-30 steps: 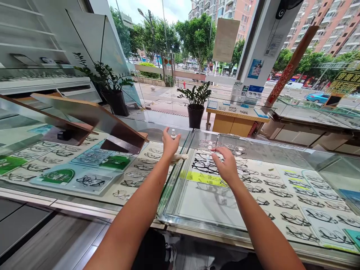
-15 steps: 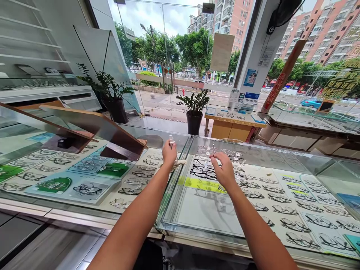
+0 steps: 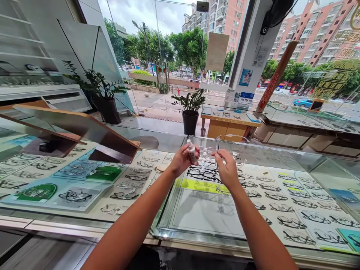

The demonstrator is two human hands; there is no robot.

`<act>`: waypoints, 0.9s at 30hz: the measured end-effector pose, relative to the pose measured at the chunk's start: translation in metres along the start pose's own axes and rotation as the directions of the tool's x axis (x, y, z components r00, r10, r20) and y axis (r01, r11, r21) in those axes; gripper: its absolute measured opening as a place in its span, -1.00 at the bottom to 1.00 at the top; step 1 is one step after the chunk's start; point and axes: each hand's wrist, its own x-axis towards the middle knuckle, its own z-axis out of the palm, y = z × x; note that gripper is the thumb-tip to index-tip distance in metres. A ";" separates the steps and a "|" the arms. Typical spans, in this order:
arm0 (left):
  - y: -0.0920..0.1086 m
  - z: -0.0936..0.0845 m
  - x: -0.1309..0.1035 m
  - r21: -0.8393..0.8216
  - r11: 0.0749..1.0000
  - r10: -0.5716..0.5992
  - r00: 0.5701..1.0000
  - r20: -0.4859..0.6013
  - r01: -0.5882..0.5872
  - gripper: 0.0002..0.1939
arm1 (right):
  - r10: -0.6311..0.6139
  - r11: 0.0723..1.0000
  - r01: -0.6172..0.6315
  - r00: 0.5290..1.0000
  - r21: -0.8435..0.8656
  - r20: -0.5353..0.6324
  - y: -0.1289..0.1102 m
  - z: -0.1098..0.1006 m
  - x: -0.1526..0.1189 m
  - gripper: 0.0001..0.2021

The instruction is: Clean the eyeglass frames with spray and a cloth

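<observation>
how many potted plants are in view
2. One plant stands on the floor at left, behind the counter. The other plant stands by the window, beyond the hands. More may be hidden.

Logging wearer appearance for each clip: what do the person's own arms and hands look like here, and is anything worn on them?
Both arms are bare from the bottom of the frame up to the fingers; no sleeves show. The left hand and right hand wear no gloves, and no watch, bracelet or ring can be seen on either wrist or on the visible fingers. No markings show on the forearms.
</observation>
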 end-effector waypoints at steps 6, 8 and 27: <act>0.003 0.013 -0.011 -0.021 0.998 -0.059 0.987 0.150 0.063 -0.35 | 0.030 0.994 -0.037 0.997 0.107 0.072 -0.007 0.003 -0.003 -0.70; 0.000 0.011 -0.010 0.079 0.996 -0.048 0.993 0.110 0.039 -0.35 | 0.064 0.985 -0.080 0.992 0.150 0.109 -0.008 0.004 -0.004 -0.69; -0.009 0.013 -0.008 0.465 0.885 0.021 1.000 0.011 -0.024 -0.42 | 0.179 0.892 -0.283 0.937 0.353 0.299 -0.005 0.009 -0.005 -0.70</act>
